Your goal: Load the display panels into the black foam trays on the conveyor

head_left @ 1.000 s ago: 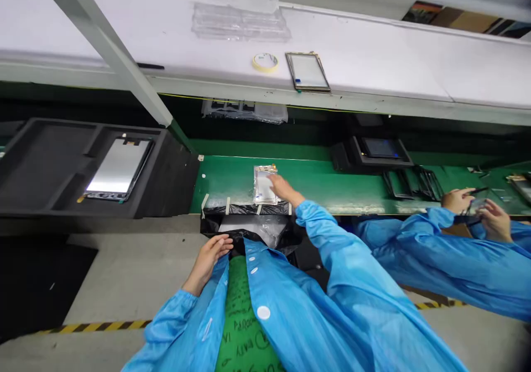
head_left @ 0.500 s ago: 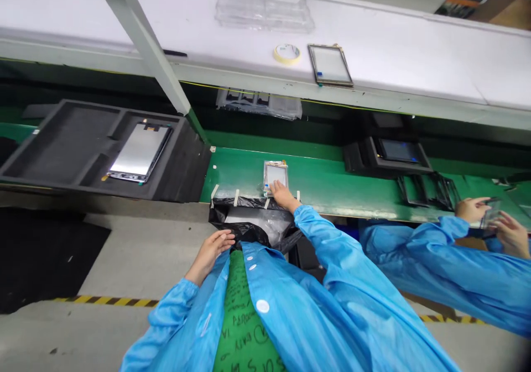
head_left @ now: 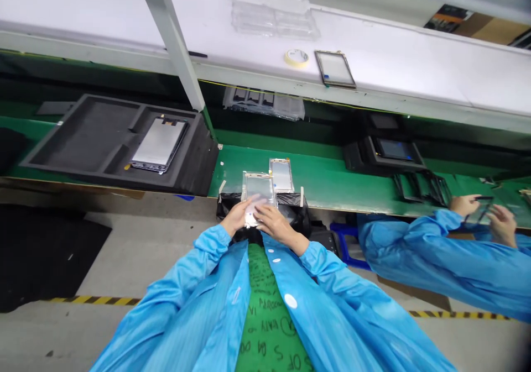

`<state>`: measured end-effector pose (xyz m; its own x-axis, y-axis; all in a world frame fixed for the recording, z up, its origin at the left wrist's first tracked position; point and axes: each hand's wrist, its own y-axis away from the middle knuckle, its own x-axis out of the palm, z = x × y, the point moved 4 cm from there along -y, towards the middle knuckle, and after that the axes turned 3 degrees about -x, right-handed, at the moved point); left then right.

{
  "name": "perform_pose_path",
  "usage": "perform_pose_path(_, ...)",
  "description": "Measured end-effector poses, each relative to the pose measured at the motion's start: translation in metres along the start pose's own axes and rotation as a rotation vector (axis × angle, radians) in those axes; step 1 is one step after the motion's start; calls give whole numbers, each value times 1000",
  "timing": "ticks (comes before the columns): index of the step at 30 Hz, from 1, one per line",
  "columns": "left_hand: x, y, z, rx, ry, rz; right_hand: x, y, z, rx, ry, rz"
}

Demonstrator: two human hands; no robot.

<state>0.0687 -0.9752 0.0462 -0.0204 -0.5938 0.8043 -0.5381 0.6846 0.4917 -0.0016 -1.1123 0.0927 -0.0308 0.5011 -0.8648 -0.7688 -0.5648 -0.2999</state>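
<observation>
Both my hands hold a small touch panel [head_left: 258, 189] with a pale glossy face above a black plastic bag [head_left: 292, 205] taped to the belt's front edge. My left hand [head_left: 237, 215] grips the panel's left lower edge. My right hand [head_left: 271, 219] lies over its lower right part, fingers curled on it. A second panel of the same kind [head_left: 281, 174] lies flat on the green conveyor belt [head_left: 332, 181] just behind the held one.
A black foam tray [head_left: 83, 145] holding a larger display panel [head_left: 159, 145] sits on the belt at left. On the white shelf [head_left: 394, 68] lie a tape roll [head_left: 296, 57], a framed panel [head_left: 334, 68] and clear trays. A co-worker's hands [head_left: 483, 217] work at right.
My right hand drew back from the belt toward me. My left hand rose from my coat, and both now grip a panel over the bag. Another panel stays on the belt.
</observation>
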Motion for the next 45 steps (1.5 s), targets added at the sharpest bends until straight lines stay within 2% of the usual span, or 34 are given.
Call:
perform_pose_path(5,-2,29,12,-76,-30,102,-14,-9,11,82,-106,43)
perform_pose_path(10,1,49,7,-64,-50,131,-11,-18,35,-16,-18,109)
perform_pose_path(19,-7,72,2,-54,-72,200,2,-32,62,-78,35,190)
perform_pose_path(21,-8,79,3,-48,-104,204,8,-31,65,-28,-16,192)
perform_pose_path(23,-9,89,5,-29,-184,209,11,-31,61,136,-128,149)
perform_pose_path(26,-9,105,9,-30,-308,266,-4,-32,37,440,-394,-68)
perform_pose_path(27,-9,111,11,-39,-334,285,-17,-32,24,529,-488,-191)
perform_pose_path(29,-11,120,12,-56,-371,310,-58,-25,-6,676,-604,-529)
perform_pose_path(30,-13,124,12,-56,-384,315,-83,-17,-20,726,-609,-722)
perform_pose_path(32,-17,130,11,-49,-398,322,-134,4,-41,748,-487,-1085)
perform_pose_path(33,-20,132,10,-45,-403,317,-155,16,-45,742,-365,-1201)
perform_pose_path(34,-23,134,10,-39,-407,306,-171,26,-45,738,-222,-1251)
perform_pose_path(36,-28,135,10,-29,-414,280,-183,35,-36,742,29,-1158)
perform_pose_path(38,-31,134,11,-22,-415,265,-165,31,-23,729,56,-918)
perform_pose_path(40,-33,134,13,-22,-411,267,-128,20,-11,705,-182,-683)
perform_pose_path(42,-33,135,16,-31,-406,273,-89,8,-1,703,-503,-542)
perform_pose_path(45,-33,136,19,-40,-398,274,-51,-2,5,740,-859,-520)
